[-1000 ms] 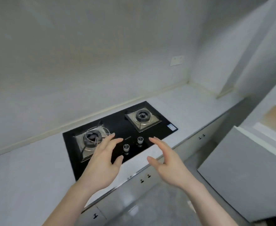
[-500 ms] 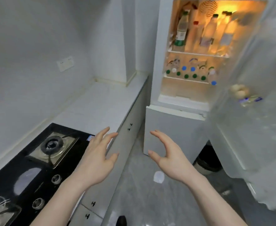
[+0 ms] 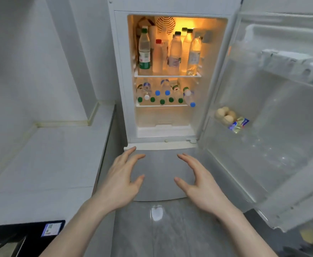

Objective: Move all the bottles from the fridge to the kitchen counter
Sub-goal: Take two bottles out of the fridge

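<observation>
Two grips, left hand (image 3: 121, 179), right hand (image 3: 201, 179), released, bottles (image 3: 174, 52) well beyond.

a black hob (image 3: 22, 230) sits at the lower left corner, a blue-edged sticker (image 3: 51, 229) on its near corner. grey glossy floor tiles (image 3: 170, 229) below, with a light glare. in the open door's shelf — a bag of pale round items (image 3: 226, 115) beside a blue-and-yellow packet (image 3: 238, 124); white cartons (image 3: 289, 62) higher up.
</observation>
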`<state>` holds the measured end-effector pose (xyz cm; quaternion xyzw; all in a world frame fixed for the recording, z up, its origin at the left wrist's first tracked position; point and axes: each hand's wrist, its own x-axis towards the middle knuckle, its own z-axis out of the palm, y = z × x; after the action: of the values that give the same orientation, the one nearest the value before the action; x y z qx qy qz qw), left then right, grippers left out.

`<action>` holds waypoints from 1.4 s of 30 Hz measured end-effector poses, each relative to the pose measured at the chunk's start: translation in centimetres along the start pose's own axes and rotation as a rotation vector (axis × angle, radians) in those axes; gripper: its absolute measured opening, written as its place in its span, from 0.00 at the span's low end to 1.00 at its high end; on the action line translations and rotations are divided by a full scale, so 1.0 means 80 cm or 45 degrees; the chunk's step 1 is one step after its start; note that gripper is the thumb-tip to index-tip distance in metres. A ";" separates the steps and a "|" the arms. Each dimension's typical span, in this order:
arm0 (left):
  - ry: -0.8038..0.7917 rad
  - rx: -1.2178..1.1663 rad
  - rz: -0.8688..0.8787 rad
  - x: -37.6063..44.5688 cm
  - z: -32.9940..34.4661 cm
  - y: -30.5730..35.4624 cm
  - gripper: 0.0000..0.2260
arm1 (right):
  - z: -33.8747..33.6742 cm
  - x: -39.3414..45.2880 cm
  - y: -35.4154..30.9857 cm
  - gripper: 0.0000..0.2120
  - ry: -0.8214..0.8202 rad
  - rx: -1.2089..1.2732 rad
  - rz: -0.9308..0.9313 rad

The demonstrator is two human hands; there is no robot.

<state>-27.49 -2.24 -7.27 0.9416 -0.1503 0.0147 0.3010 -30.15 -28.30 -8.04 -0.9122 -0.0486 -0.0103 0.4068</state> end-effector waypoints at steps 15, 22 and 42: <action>-0.029 -0.006 0.039 0.252 0.010 -0.020 0.24 | -0.044 0.226 0.061 0.29 0.194 0.112 0.022; 0.095 0.041 0.012 0.360 0.000 -0.022 0.25 | -0.078 0.356 0.064 0.27 0.141 0.149 -0.067; 0.445 -0.060 0.202 0.617 -0.069 -0.062 0.29 | -0.096 0.603 0.002 0.26 0.470 0.153 -0.210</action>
<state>21.40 -8.79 0.32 0.9026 -0.1698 0.1980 0.3425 18.00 -30.24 -0.25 -0.8618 -0.0481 -0.2074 0.4603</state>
